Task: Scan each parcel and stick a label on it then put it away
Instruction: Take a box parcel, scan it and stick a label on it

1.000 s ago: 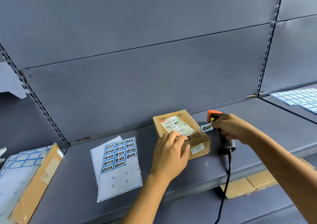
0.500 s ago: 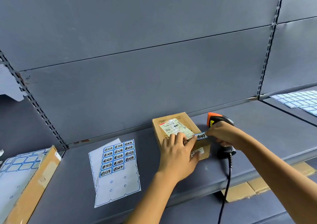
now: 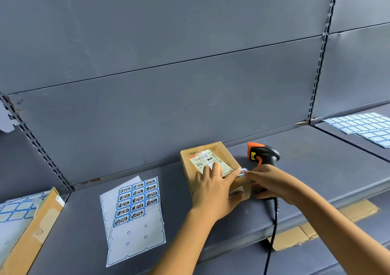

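The grey shelf [image 3: 316, 169] has open surface to the right of the one scanner [image 3: 263, 154], up to the seam. One sticker sheet [image 3: 135, 232] lies on the left with fourteen printed stickers, and its near edge is close to the shelf's front lip. One parcel [image 3: 204, 158] sits in the middle, apart from the back wall. The left hand [image 3: 213, 190] presses on its top with straight fingers. The right hand [image 3: 272, 182] pinches one label [image 3: 241, 171] at the parcel's right edge.

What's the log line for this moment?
step: labelling; left hand: flat on parcel; right hand: pinches label at parcel edge; scanner: beside parcel
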Demonstrator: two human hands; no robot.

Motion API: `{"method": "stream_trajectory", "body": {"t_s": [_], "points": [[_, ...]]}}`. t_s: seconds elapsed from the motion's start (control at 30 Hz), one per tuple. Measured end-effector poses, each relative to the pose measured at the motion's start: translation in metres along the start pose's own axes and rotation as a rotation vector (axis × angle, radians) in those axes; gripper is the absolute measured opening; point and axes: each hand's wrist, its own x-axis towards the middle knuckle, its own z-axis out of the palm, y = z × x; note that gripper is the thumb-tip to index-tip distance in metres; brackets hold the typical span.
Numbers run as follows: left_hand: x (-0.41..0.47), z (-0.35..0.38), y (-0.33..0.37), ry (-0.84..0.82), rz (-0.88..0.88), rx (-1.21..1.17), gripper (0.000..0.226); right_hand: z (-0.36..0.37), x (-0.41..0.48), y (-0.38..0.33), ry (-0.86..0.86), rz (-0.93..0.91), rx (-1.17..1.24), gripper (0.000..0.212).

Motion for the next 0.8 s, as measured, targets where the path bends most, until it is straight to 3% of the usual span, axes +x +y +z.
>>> {"method": "stream_trajectory", "body": {"t_s": [0.13,0.27,0.43,0.6,0.7,0.8], "points": [[-0.003,0.006,0.0,0.182,-0.057,-0.133,0.048,0.01,0.0,-0.001,-0.1,0.034,0.206,0.017],[-0.008,0.003,-0.006,0.334,-0.325,-0.436,0.046,0.018,-0.001,-0.008,-0.049,0.014,0.525,0.018],[-0.021,-0.002,-0.015,0.282,-0.303,-0.683,0.056,0.042,-0.005,-0.018,-0.021,-0.005,0.391,0.018],[-0.03,-0.009,-0.021,0.405,-0.434,-1.058,0.041,0.04,-0.019,-0.012,0.0,-0.086,0.478,0.021],[-0.027,-0.006,-0.023,0.523,-0.51,-1.12,0.035,0.009,-0.033,-0.003,0.1,-0.127,0.638,0.016],[-0.017,-0.006,-0.012,0.512,-0.489,-1.142,0.033,-0.032,-0.059,0.014,0.209,-0.149,0.702,0.015]]}}
